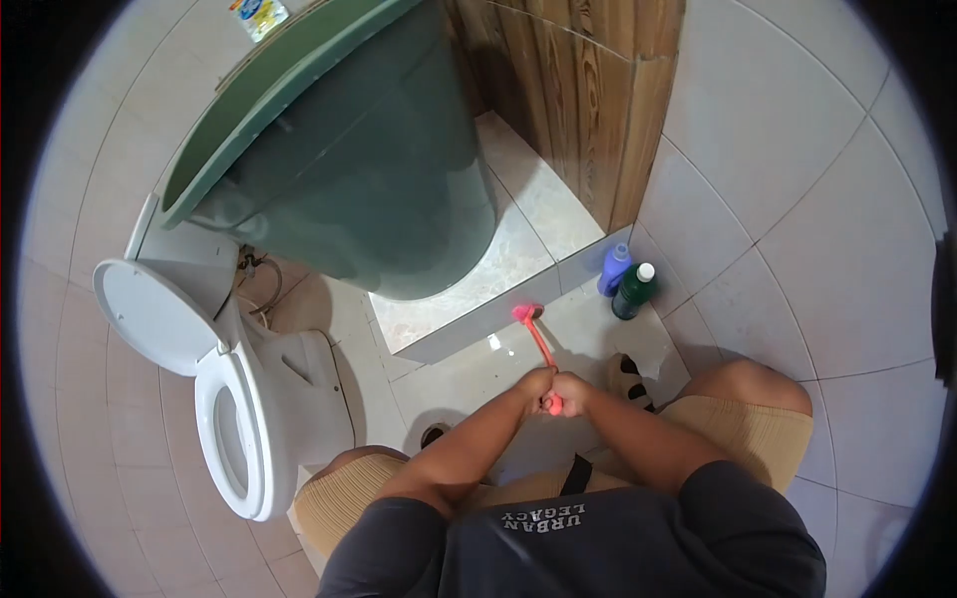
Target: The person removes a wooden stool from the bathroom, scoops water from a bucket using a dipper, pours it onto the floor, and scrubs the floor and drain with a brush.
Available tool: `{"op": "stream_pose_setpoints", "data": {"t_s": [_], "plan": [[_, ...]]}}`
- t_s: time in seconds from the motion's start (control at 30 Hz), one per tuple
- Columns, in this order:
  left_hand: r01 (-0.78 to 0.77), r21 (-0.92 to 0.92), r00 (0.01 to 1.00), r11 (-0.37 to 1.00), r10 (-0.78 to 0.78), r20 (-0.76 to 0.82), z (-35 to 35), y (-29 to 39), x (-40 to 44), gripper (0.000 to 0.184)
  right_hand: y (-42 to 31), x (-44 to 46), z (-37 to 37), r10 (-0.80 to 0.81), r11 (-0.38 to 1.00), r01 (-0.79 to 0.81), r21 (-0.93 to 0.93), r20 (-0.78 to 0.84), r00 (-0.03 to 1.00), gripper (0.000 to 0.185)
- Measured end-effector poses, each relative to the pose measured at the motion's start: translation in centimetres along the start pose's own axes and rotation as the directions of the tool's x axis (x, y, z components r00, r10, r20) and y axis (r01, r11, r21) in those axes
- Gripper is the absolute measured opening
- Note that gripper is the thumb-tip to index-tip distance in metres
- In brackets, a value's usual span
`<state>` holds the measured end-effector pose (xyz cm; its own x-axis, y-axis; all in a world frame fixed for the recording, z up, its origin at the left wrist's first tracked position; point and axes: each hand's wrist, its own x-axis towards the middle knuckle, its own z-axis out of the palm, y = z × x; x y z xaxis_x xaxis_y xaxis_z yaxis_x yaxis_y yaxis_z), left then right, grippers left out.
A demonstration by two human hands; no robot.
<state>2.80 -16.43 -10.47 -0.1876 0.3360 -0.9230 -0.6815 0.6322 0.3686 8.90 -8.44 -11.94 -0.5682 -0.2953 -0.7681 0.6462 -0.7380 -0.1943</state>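
A long-handled brush [541, 344] with an orange-pink handle reaches forward from my hands. Its pink head [527, 313] rests against the lower front face of the tiled ledge [439, 341], near the floor. My left hand [535, 387] is closed around the handle. Right beside it, my right hand [569, 391] also grips the handle, the two hands pressed together. The handle's rounded end pokes out below them. A wet shine shows on the floor [469, 384] left of the brush.
On the ledge stands a big green tub [389, 179]. At left is a white toilet [309, 384], its lid raised. A purple bottle [614, 269] and a dark green bottle [633, 292] with a white cap stand in the corner by the right wall [788, 199]. Wood-look panelling [568, 90] rises behind.
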Motion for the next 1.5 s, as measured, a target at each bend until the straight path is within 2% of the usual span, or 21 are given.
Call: {"op": "stream_pose_setpoints", "data": {"t_s": [0.03, 0.13, 0.23, 0.33, 0.37, 0.43, 0.47, 0.5, 0.63, 0.77, 0.87, 0.97, 1.07, 1.1, 1.17, 1.2, 1.27, 1.33, 1.37, 1.47, 1.5], "plan": [[-0.018, -0.051, 1.0, 0.999, 0.018, 0.002, 0.3, -0.1, -0.7, 0.024, -0.3, -0.4, 0.5, 0.007, 1.0, -0.007, -0.001, -0.046, 0.999, 0.011], [-0.07, -0.181, 0.996, 0.981, 0.079, 0.044, 0.1, 0.2, -5.2, 0.023, -1.1, -4.5, 3.6, 0.07, 0.994, -0.071, 0.087, 0.012, 0.997, 0.01], [-0.06, -0.34, 0.993, 0.939, 0.091, 0.074, 0.1, 1.1, -14.0, 0.019, -1.1, -8.8, 6.8, 0.121, 0.975, -0.151, 0.16, 0.186, 0.975, 0.009], [-0.154, -0.452, 0.977, 0.879, 0.205, 0.065, -1.3, -0.2, -15.9, 0.02, 0.0, -4.7, 6.8, 0.059, 0.989, -0.09, 0.117, 0.247, 0.967, 0.007], [-0.213, -0.498, 0.963, 0.841, 0.267, 0.037, -1.7, -1.3, -14.6, 0.022, 1.1, -0.1, 4.4, 0.041, 0.994, -0.076, 0.08, 0.368, 0.929, 0.007], [-0.281, -0.575, 0.927, 0.768, 0.373, 0.045, -3.0, -3.3, -11.3, 0.033, 1.7, 1.1, 5.8, 0.085, 0.994, -0.098, 0.042, 0.249, 0.965, 0.008], [-0.29, -0.551, 0.926, 0.782, 0.375, 0.045, -3.2, -3.9, -11.0, 0.035, 2.2, 1.3, 6.2, 0.101, 0.994, -0.107, 0.025, 0.18, 0.979, 0.009], [-0.302, -0.528, 0.925, 0.794, 0.379, 0.041, -3.5, -4.4, -10.9, 0.037, 3.0, 3.7, 4.0, 0.196, 0.978, -0.205, 0.045, 0.144, 0.97, 0.012], [-0.329, -0.436, 0.925, 0.838, 0.379, 0.029, -4.2, -4.5, -10.9, 0.045, 2.3, 0.6, 5.4, 0.229, 0.971, -0.236, 0.024, 0.171, 0.958, 0.016], [-0.563, -0.107, 0.813, 0.819, 0.526, -0.249, -2.2, -4.1, -18.9, 0.055, 3.4, -3.4, 7.0, 0.187, 0.976, -0.207, 0.072, 0.218, 0.958, 0.019], [-0.632, -0.122, 0.761, 0.765, 0.584, -0.281, -3.2, -5.4, -15.2, 0.06, 3.7, -3.1, 7.6, 0.161, 0.982, -0.177, 0.063, 0.204, 0.966, 0.022], [-0.462, -0.337, 0.885, 0.82, 0.403, -0.232, -6.7, -4.7, -15.8, 0.05, 4.5, 3.7, 6.4, 0.166, 0.986, -0.162, -0.046, 0.085, 0.982, 0.024], [-0.31, -0.426, 0.947, 0.85, 0.317, -0.057, -8.9, -7.1, -7.7, 0.051, 4.5, 6.7, 6.8, 0.152, 0.979, -0.144, -0.142, 0.047, 0.987, 0.027], [-0.378, -0.313, 0.926, 0.872, 0.347, -0.149, -8.8, -7.3, -8.3, 0.054, 4.6, 6.6, 6.7, 0.151, 0.978, -0.138, -0.16, 0.078, 0.985, 0.027], [-0.492, -0.354, 0.868, 0.796, 0.415, -0.273, -6.3, -7.8, -7.4, 0.052, 4.5, 3.3, 8.0, 0.157, 0.969, -0.129, -0.212, 0.116, 0.981, 0.025], [-0.55, -0.364, 0.83, 0.751, 0.445, -0.336, -5.9, -7.4, -7.0, 0.051, 3.9, 2.3, 8.7, 0.191, 0.974, -0.151, -0.169, 0.252, 0.949, 0.024], [-0.557, -0.105, 0.772, 0.824, 0.467, -0.432, -4.5, -6.8, -14.2, 0.054, 4.2, 0.4, 8.0, 0.243, 0.968, -0.24, -0.068, 0.485, 0.84, 0.023], [-0.597, 0.133, 0.651, 0.792, 0.574, -0.497, -3.7, -6.9, -16.9, 0.054, 3.9, -1.8, 7.7, 0.215, 0.965, -0.259, 0.049, 0.419, 0.882, 0.022], [-0.669, 0.116, 0.592, 0.734, 0.621, -0.514, -3.9, -7.1, -17.8, 0.053, 3.8, -1.6, 8.1, 0.211, 0.967, -0.249, 0.056, 0.376, 0.902, 0.021], [-0.61, -0.242, 0.789, 0.754, 0.55, -0.276, -7.7, -7.0, -15.7, 0.062, 3.8, 1.1, 10.2, 0.221, 0.975, -0.22, -0.032, 0.206, 0.953, 0.019], [-0.534, -0.272, 0.844, 0.801, 0.483, -0.235, -8.7, -7.2, -14.1, 0.066, 4.1, 2.0, 11.1, 0.242, 0.97, -0.232, -0.074, 0.197, 0.95, 0.019]]}}
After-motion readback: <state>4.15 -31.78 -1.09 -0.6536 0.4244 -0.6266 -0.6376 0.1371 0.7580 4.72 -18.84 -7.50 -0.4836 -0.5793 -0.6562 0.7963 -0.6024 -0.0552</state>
